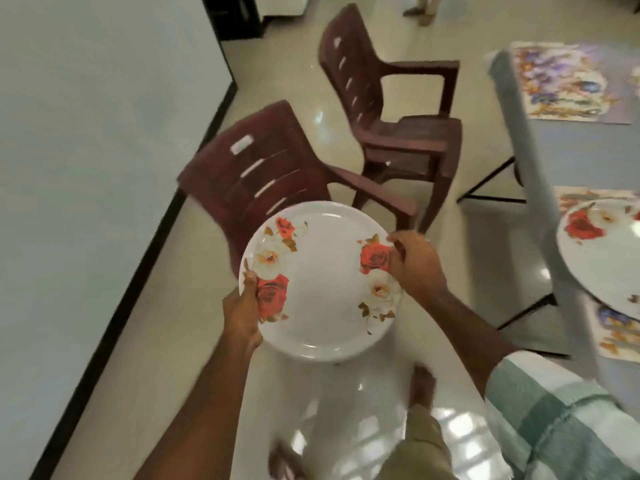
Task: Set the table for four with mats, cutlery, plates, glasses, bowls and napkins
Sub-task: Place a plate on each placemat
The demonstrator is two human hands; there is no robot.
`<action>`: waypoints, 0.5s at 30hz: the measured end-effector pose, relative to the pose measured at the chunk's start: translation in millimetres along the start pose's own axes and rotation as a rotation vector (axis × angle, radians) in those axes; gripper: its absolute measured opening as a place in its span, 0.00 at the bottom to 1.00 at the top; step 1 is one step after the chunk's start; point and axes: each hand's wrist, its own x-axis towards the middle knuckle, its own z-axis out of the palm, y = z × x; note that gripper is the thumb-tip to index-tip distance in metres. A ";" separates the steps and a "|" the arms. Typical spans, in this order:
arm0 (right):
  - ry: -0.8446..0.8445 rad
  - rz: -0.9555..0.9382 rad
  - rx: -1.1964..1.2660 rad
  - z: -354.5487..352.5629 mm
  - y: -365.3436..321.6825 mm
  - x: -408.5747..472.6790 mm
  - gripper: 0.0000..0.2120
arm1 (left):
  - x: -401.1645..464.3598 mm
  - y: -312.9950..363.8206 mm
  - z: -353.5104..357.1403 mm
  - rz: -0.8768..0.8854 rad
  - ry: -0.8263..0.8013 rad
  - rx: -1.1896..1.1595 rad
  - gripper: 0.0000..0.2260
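Observation:
I carry a round white plate (322,282) printed with red and white roses, level above the floor in the middle of the view. My left hand (242,313) grips its left rim with the thumb on top. My right hand (415,261) grips its right rim. On the grey table (571,157) at the right, a second rose plate (602,251) lies on a floral mat (616,341). Another floral mat (575,84) lies bare at the table's far end.
Two dark brown plastic armchairs stand between me and the table: a near chair (263,181) just beyond the plate and a far chair (391,109). A pale wall (86,168) with a black skirting runs along the left. My feet are on the glossy tiled floor (346,410).

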 end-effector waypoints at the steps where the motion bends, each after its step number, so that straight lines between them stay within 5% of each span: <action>1: -0.007 -0.004 0.000 18.4 -25.2 -8.8 0.11 | 3.6 5.8 -29.5 0.008 -0.001 -0.002 0.20; 8: -0.038 0.002 0.019 118.6 -182.6 -46.6 0.11 | 49.2 61.1 -199.2 0.044 0.000 -0.024 0.23; 15: -0.015 -0.162 -0.110 184.3 -277.3 -7.3 0.16 | 139.1 112.1 -269.7 0.035 -0.011 0.030 0.24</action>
